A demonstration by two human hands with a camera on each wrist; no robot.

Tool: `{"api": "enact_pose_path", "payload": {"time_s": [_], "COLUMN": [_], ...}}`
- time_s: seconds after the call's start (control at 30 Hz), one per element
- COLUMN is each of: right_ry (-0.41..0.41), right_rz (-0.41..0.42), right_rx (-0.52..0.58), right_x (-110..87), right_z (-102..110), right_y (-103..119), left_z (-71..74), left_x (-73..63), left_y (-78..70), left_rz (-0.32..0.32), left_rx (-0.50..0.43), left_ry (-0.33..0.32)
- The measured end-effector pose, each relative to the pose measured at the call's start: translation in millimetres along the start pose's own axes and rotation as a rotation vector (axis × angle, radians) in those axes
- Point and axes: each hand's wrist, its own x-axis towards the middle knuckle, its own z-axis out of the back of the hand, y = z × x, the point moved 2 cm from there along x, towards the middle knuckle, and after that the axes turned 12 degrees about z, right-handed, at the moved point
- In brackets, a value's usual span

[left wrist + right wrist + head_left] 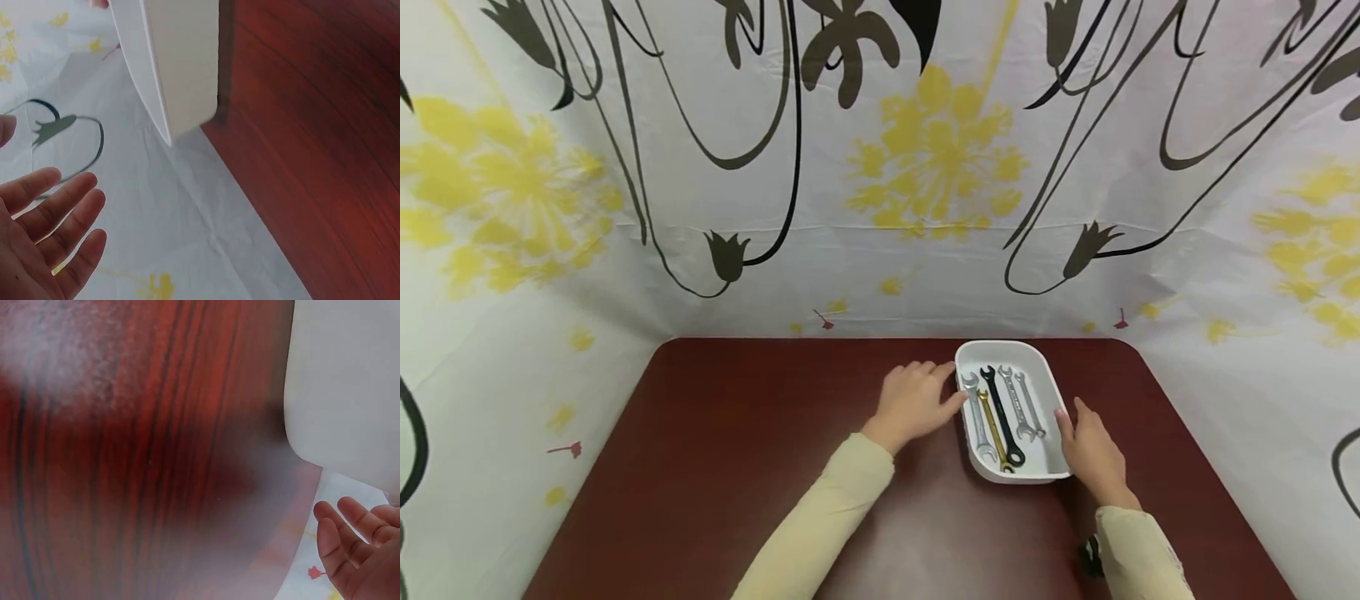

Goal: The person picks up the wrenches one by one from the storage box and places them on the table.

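A white plastic tray [1000, 342] lies on the table right of the middle, with several wrenches side by side in it. Among them are a black wrench [999, 412], a gold wrench [992, 425] and a silver wrench [976, 417]. My left hand [913, 402] is at the tray's left side, fingers spread and fingertips close to the rim. On the opposite side is my right hand [1093, 454], its thumb overlapping the right rim in the head view. Both wrist views show loosely extended fingers beside the tray's outer wall [187, 62].
The dark red wood table [760, 417] reaches back to a white cloth [925, 283] with yellow and grey flower prints, which also hangs along both sides. A small dark object [1091, 557] shows beside the right sleeve.
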Motion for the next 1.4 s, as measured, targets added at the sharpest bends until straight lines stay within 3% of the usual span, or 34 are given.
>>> {"api": "enact_pose_path", "payload": {"time_s": [0.17,0.3,0.53,0.77,0.97,1.27,1.4], "right_ry": [0.009,0.015,0.010,0.046,0.059,0.027,0.041], "right_rz": [-0.050,-0.036,0.013,0.011,0.018,-0.006,-0.005], "right_rx": [0.009,0.004,-0.001,-0.029,-0.015,-0.034,-0.024], "right_x": [-9.9,-10.6,2.2,2.7,3.4,0.7,0.0], "right_z": [4.6,2.9,-8.0,-11.5,-18.0,-5.7,-3.5], "right_y": [-8.8,-7.3,10.2,11.5,13.8,0.1,-1.7], "left_z": [-9.4,-15.5,-29.6,-50.5,-63.8,-73.8,-77.9], "left_x": [7.4,9.3,14.0,12.7,10.1,16.5,17.5], "left_y": [-31.6,-45.1,-45.9,-51.3,-45.3,-59.4,-61.8], "left_rz": [-0.032,-0.001,0.067,0.124,0.211,0.153,0.177], "left_rx": [-0.001,0.000,-0.042,-0.004,0.036,0.093,0.119], "left_ry": [0.062,0.118,0.128,0.158,0.210,0.243,0.241]}}
